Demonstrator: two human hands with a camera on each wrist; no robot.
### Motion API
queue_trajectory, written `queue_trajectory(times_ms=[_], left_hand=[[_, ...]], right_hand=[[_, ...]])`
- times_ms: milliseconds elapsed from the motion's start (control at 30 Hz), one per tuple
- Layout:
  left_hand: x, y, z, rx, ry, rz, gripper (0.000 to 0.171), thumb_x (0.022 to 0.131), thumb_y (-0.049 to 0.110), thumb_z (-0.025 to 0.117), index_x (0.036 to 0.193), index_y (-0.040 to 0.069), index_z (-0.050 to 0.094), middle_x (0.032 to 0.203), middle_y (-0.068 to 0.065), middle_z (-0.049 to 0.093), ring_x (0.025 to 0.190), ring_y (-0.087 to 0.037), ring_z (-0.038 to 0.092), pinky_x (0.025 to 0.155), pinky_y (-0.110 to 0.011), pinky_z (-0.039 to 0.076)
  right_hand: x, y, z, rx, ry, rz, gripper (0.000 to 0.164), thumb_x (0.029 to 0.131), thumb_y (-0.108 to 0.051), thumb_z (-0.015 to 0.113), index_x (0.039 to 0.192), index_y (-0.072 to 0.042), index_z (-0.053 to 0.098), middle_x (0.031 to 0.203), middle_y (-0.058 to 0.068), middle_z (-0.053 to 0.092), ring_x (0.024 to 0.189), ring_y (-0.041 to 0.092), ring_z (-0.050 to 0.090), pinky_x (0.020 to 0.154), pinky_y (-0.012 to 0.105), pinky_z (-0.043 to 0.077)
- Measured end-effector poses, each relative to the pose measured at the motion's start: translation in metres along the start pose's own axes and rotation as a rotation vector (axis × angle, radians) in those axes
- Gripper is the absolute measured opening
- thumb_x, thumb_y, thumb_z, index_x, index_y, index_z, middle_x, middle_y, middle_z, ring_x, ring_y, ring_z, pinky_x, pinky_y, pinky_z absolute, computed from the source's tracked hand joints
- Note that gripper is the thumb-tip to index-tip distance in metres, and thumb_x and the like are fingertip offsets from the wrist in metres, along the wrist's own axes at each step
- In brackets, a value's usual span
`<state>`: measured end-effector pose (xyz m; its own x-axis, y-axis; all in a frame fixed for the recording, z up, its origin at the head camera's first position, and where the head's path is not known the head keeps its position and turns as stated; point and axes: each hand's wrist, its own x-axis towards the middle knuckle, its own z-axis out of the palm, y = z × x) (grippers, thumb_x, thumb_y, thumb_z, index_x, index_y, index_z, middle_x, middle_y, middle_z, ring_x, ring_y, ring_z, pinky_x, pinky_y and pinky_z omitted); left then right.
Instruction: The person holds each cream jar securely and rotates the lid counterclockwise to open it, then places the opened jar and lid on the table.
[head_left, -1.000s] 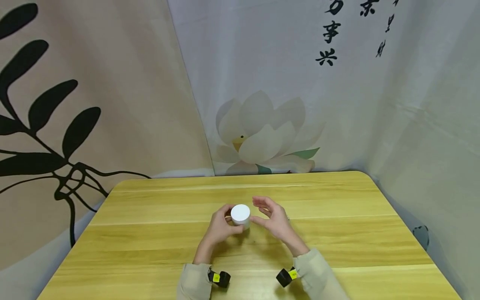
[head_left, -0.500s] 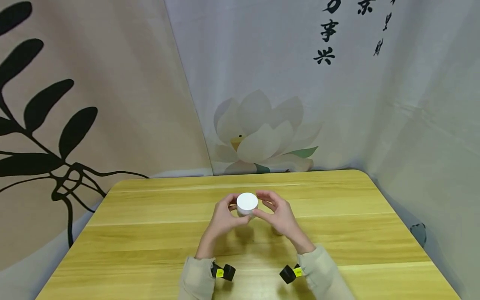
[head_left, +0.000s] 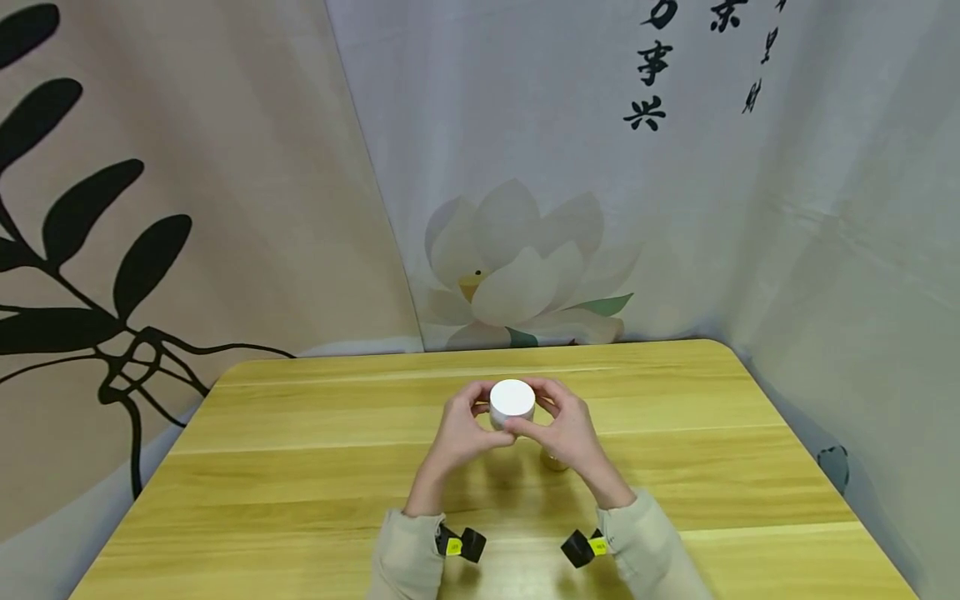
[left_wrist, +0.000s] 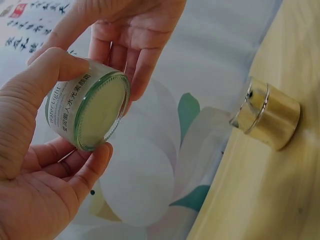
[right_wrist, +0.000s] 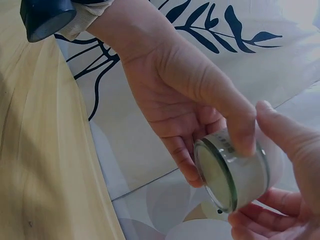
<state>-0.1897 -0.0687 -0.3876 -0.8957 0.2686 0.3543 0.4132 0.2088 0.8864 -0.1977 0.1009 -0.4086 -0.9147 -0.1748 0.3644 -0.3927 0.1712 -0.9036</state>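
A small round cream jar with a white lid is held above the table between both hands. Its clear, green-tinted base and printed label show in the left wrist view. My left hand grips the jar from the left, thumb on the near side and fingers beyond and below. My right hand pinches it from the right, with the thumb lying on the jar's side. Below my right hand, a short gold cylinder stands on the table; the hand partly hides it in the head view.
The light wood table has rounded far corners. Printed cloth with a lotus, leaves and characters hangs behind it. A black wrist camera sits at my left cuff and another camera at the right.
The jar has risen off the table and moved right and away from me. My right hand, apart from it a second ago, now holds it too. The gold cylinder has come into view.
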Motion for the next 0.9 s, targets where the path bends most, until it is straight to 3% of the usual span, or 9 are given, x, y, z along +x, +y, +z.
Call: queue_trajectory(times_ms=[467, 700, 900], left_hand=[[0.001, 0.01, 0.009, 0.017, -0.007, 0.045, 0.045, 0.063, -0.007, 0.073, 0.106, -0.012, 0.059, 0.1, -0.018, 0.06, 0.09, -0.025, 0.056, 0.082, -0.036, 0.051], [0.006, -0.022, 0.015, 0.025, 0.006, 0.062, 0.048, 0.062, -0.005, 0.076, 0.107, -0.009, 0.061, 0.101, -0.017, 0.062, 0.09, -0.025, 0.057, 0.081, -0.038, 0.052], [0.005, -0.029, 0.014, 0.032, 0.013, 0.11, 0.045, 0.063, 0.001, 0.078, 0.105, -0.003, 0.064, 0.099, -0.011, 0.063, 0.087, -0.019, 0.057, 0.078, -0.032, 0.052]], right_hand=[[-0.003, -0.012, -0.01, -0.028, 0.018, -0.042, 0.047, 0.069, 0.0, 0.08, 0.111, 0.005, 0.06, 0.111, 0.017, 0.058, 0.107, 0.03, 0.056, 0.097, 0.04, 0.043], [-0.007, -0.04, -0.013, -0.042, -0.009, -0.072, 0.042, 0.07, 0.006, 0.077, 0.107, 0.011, 0.059, 0.109, 0.023, 0.058, 0.104, 0.035, 0.055, 0.095, 0.047, 0.043], [-0.006, -0.041, -0.015, -0.043, -0.033, -0.078, 0.038, 0.07, 0.008, 0.076, 0.103, 0.012, 0.059, 0.111, 0.025, 0.056, 0.107, 0.037, 0.053, 0.095, 0.048, 0.043]])
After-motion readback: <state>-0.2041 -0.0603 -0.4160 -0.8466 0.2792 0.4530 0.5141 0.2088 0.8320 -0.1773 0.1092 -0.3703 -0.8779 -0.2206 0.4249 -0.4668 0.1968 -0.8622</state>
